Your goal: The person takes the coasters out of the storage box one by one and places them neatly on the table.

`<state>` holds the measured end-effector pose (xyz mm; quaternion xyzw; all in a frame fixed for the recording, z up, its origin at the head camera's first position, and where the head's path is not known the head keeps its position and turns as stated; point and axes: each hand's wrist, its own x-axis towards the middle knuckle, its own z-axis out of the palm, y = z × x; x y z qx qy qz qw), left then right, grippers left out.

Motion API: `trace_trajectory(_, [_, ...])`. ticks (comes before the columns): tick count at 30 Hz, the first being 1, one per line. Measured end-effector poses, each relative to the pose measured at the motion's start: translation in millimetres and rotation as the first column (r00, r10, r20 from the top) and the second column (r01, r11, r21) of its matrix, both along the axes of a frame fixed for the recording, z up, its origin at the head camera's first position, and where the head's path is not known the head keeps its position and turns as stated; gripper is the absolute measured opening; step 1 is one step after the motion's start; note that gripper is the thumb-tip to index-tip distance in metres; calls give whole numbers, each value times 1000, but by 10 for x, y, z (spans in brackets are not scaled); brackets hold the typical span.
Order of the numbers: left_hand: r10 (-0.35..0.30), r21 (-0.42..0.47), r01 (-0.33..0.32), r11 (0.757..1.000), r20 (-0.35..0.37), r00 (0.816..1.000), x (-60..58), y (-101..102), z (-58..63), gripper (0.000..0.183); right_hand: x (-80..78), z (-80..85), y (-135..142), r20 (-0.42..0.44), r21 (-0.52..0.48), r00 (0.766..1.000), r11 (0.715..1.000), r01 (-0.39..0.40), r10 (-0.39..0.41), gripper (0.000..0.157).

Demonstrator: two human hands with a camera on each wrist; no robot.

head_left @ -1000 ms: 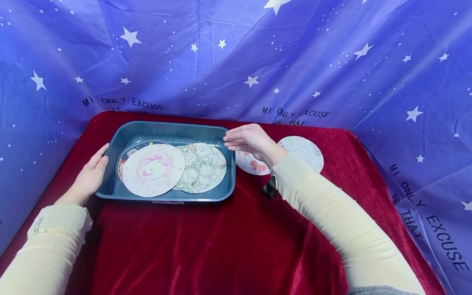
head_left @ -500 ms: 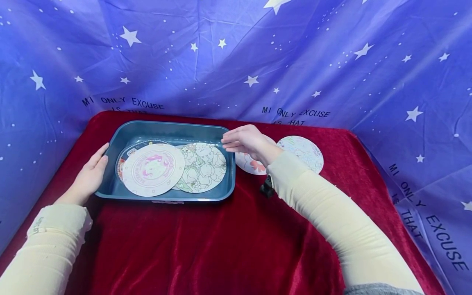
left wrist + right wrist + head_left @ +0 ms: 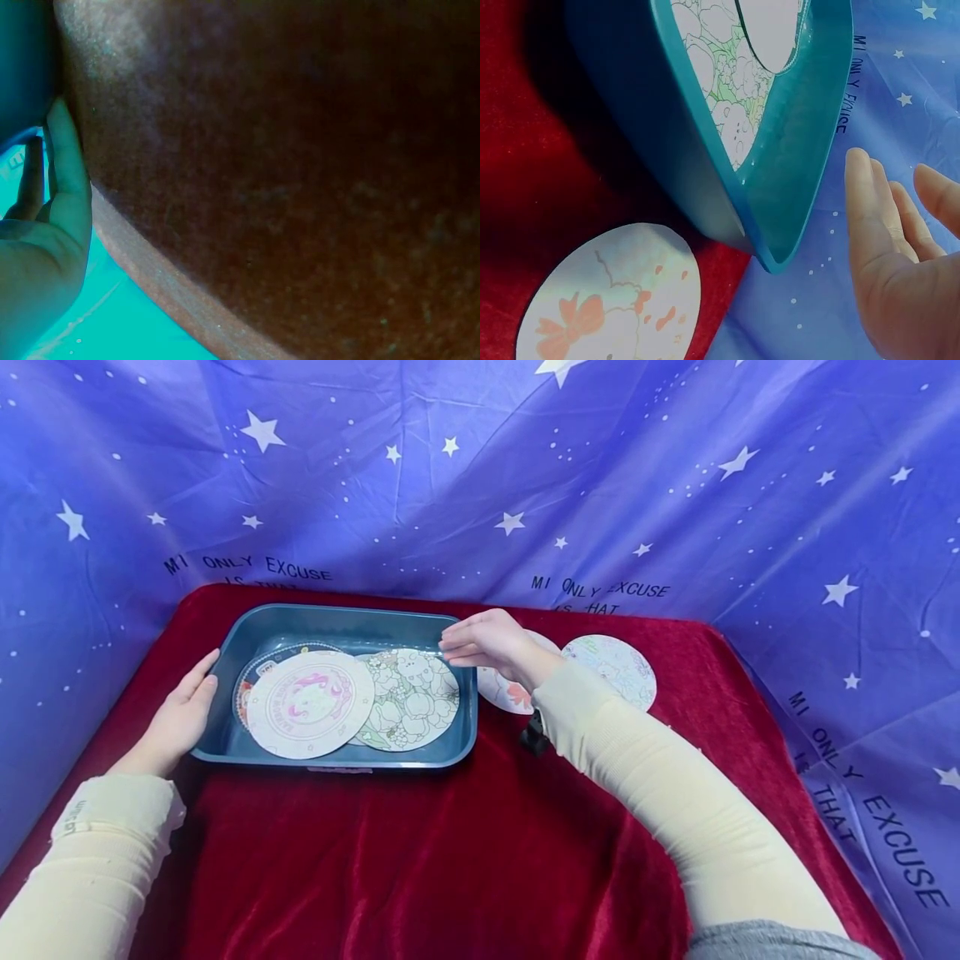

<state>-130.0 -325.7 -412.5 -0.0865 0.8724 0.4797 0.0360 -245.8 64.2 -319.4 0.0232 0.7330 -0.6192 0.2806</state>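
Observation:
A dark teal tray (image 3: 352,614) stands on the red velvet cloth, with several round picture cards in it. On top lies a white card with a pink design (image 3: 311,706). Beside it is a green-and-white card with line-drawn animals (image 3: 412,702), and a dark-blue patterned card (image 3: 262,668) shows partly underneath. My left hand (image 3: 180,722) rests against the tray's left end with fairly straight fingers, which also touch its side in the left wrist view. Above the tray's back right corner is my right hand (image 3: 900,262), fingers extended, holding nothing and apart from the tray.
Right of the tray, two more round cards lie on the cloth: one with a red bow (image 3: 622,300), partly behind my right hand, and one with pale line drawings (image 3: 615,668). A blue star-printed curtain (image 3: 480,468) encloses the back and sides.
My right hand has moved slightly left over the tray's right rim. The left hand, tray and cards keep their places.

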Motion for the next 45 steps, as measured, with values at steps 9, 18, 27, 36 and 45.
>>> trace_trajectory(9, [2,-1,-2,1000,18,1000,-8,-1,14,57,-30,42,-102,22,-23,1000,1000,-10,11,37])
trace_trajectory(18, [-7,2,7,1000,3,1000,-5,0,8,57,-45,36,-184,37,-26,999,999,-28,29,35])
trace_trajectory(27, [-4,5,4,1000,0,1000,-5,5,9,57,-64,7,-249,48,-16,998,999,-45,46,35])
trace_trajectory(36, [-3,10,3,1000,2,1000,11,3,7,57,-98,-24,-333,60,-28,997,999,-47,48,34])
trace_trajectory(45, [1,9,-1,1000,0,1000,4,7,10,57,-115,-60,-380,76,-30,997,999,-32,34,36])
